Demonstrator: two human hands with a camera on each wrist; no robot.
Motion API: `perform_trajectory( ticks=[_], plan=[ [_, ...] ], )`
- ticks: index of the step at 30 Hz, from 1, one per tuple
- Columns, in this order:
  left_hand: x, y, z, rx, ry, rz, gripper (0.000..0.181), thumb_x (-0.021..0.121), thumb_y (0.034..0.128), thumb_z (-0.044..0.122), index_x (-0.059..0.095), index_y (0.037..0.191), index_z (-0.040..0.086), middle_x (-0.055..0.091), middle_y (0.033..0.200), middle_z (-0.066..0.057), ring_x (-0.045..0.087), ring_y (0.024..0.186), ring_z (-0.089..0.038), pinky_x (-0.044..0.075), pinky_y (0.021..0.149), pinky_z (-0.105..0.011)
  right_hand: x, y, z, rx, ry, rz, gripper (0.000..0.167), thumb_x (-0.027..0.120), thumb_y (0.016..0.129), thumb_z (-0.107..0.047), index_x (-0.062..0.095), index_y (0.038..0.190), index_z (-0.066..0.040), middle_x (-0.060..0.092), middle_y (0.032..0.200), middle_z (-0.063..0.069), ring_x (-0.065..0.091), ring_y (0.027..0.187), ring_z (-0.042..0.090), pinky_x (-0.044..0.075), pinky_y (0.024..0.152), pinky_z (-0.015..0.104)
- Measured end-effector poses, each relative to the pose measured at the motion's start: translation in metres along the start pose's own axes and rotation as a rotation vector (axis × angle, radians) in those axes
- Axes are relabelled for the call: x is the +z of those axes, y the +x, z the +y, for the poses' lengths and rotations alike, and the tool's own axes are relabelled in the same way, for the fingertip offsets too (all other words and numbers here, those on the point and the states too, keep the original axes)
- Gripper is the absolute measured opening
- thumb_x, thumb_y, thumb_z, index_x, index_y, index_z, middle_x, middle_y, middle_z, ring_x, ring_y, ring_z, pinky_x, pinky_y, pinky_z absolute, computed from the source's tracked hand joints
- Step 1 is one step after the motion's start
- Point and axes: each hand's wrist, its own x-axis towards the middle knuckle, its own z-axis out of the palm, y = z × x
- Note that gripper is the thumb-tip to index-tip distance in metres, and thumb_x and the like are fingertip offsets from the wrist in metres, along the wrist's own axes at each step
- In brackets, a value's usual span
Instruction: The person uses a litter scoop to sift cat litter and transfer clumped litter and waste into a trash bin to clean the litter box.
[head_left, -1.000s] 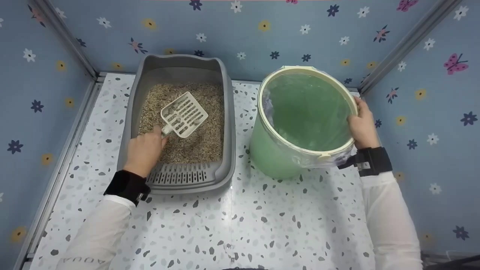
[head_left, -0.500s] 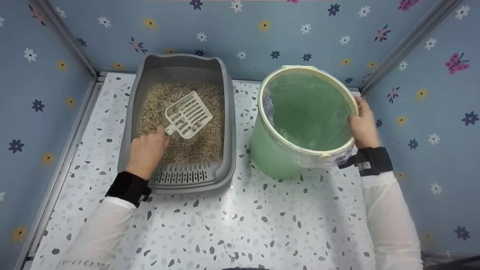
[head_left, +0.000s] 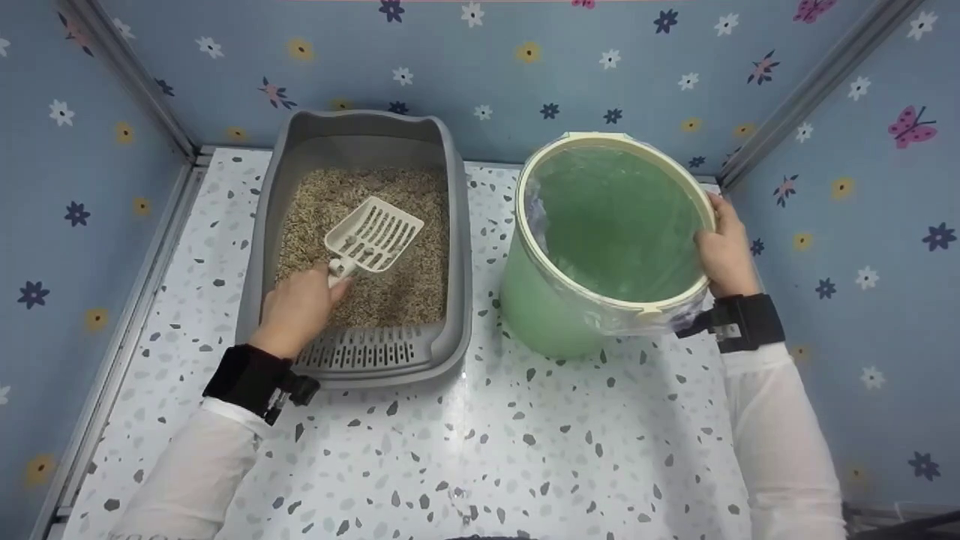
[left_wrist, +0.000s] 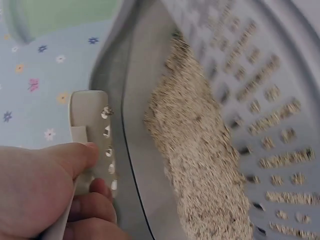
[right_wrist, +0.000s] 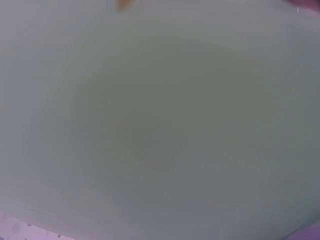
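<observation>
My left hand (head_left: 301, 306) grips the handle of a cream slotted litter scoop (head_left: 386, 234). The scoop is held over the pellet litter (head_left: 405, 304) in a grey litter box (head_left: 459, 225), and a few small clumps lie on its slots. In the left wrist view the thumb lies along the scoop's handle, fingers curled beneath. At the right, my right hand (head_left: 726, 247) holds the cream rim of a green bin (head_left: 551, 322), thumb inside and fingers outside. The bin is tilted and lined with a clear bag (head_left: 645, 319). A pale, blurred surface fills most of the right wrist view.
Blue flowered panels (head_left: 480, 67) stand behind and on both sides. The box and bin stand on a white speckled floor (head_left: 465, 435), with a strip of floor between them. A slotted grey ledge (head_left: 360, 349) forms the box's near end.
The scoop first shifted slightly right, then its head tipped and its handle rose toward me as my left wrist turned. Clumps on it have shifted toward the handle. Right hand and bin stay put.
</observation>
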Motion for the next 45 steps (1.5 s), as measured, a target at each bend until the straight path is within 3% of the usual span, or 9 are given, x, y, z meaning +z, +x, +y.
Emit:
perform_trajectory(
  ticks=[3,7,11,15,20,27,35,39,45],
  plan=[
    [-0.011,-0.001,0.007,-0.043,-0.088,-0.100,0.041,0.047,0.0985,0.034,0.054,0.102,-0.005,0.051,0.073,-0.010,0.045,0.055,-0.018,0.038,0.045,-0.028,0.000,-0.001,0.000,-0.001,-0.001,0.002,0.069,0.030,0.086,0.009,0.013,0.151,-0.008,0.030,0.148,0.023,0.043,0.125,0.036,0.043,0.100,0.046],
    [-0.028,-0.002,0.019,-0.046,-0.153,-0.188,0.041,0.045,0.0993,0.037,0.054,0.101,-0.004,0.047,0.072,-0.006,0.040,0.053,-0.014,0.037,0.045,-0.025,0.000,-0.002,0.000,0.005,0.008,-0.004,0.068,0.030,0.087,0.009,0.013,0.151,-0.008,0.029,0.148,0.023,0.043,0.125,0.036,0.043,0.100,0.045],
    [-0.045,-0.002,0.031,-0.016,-0.167,-0.223,0.042,0.044,0.0996,0.038,0.054,0.102,-0.002,0.046,0.071,-0.005,0.038,0.052,-0.012,0.035,0.044,-0.024,0.000,-0.002,-0.001,0.010,0.016,-0.010,0.067,0.030,0.088,0.008,0.012,0.151,-0.010,0.029,0.148,0.023,0.044,0.124,0.036,0.044,0.099,0.044],
    [-0.059,0.001,0.045,0.007,-0.161,-0.218,0.042,0.043,0.0997,0.039,0.054,0.104,-0.002,0.046,0.073,-0.005,0.039,0.054,-0.013,0.035,0.046,-0.025,0.000,-0.002,-0.001,0.014,0.019,-0.012,0.067,0.030,0.089,0.008,0.013,0.151,-0.010,0.029,0.148,0.022,0.044,0.123,0.035,0.045,0.098,0.044],
    [-0.069,0.005,0.067,0.067,-0.122,-0.186,0.039,0.045,0.0995,0.036,0.056,0.102,-0.001,0.047,0.072,-0.005,0.041,0.056,-0.014,0.036,0.048,-0.027,-0.001,-0.002,-0.001,0.018,0.017,-0.011,0.067,0.030,0.089,0.008,0.013,0.151,-0.010,0.029,0.148,0.022,0.045,0.123,0.035,0.046,0.098,0.044],
    [-0.079,0.010,0.110,0.117,-0.085,-0.122,0.034,0.047,0.0985,0.035,0.058,0.099,0.003,0.047,0.072,-0.003,0.041,0.056,-0.015,0.036,0.050,-0.028,0.000,0.000,0.000,0.004,0.022,-0.006,0.067,0.030,0.088,0.009,0.014,0.151,-0.010,0.030,0.147,0.023,0.045,0.122,0.035,0.045,0.098,0.045],
    [-0.081,0.015,0.157,0.171,0.051,-0.068,0.038,0.048,0.0977,0.039,0.061,0.106,0.004,0.053,0.074,-0.003,0.047,0.058,-0.016,0.041,0.049,-0.028,0.000,0.001,-0.001,0.005,0.022,0.005,0.069,0.030,0.086,0.010,0.014,0.151,-0.008,0.029,0.148,0.023,0.043,0.124,0.037,0.042,0.100,0.047],
    [-0.073,0.018,0.176,0.227,0.150,0.009,0.040,0.048,0.0977,0.039,0.060,0.111,0.004,0.061,0.079,-0.006,0.056,0.061,-0.019,0.048,0.051,-0.030,0.000,0.001,-0.002,0.015,0.006,0.005,0.069,0.030,0.086,0.010,0.014,0.151,-0.008,0.029,0.148,0.023,0.043,0.122,0.036,0.043,0.100,0.046],
    [-0.055,0.022,0.197,0.316,0.317,0.188,0.032,0.049,0.0981,0.035,0.057,0.100,0.004,0.065,0.077,-0.008,0.062,0.061,-0.022,0.052,0.050,-0.033,0.001,0.001,-0.002,0.024,0.014,0.007,0.069,0.030,0.086,0.010,0.013,0.151,-0.008,0.029,0.149,0.023,0.043,0.122,0.035,0.043,0.099,0.045]
  ],
)
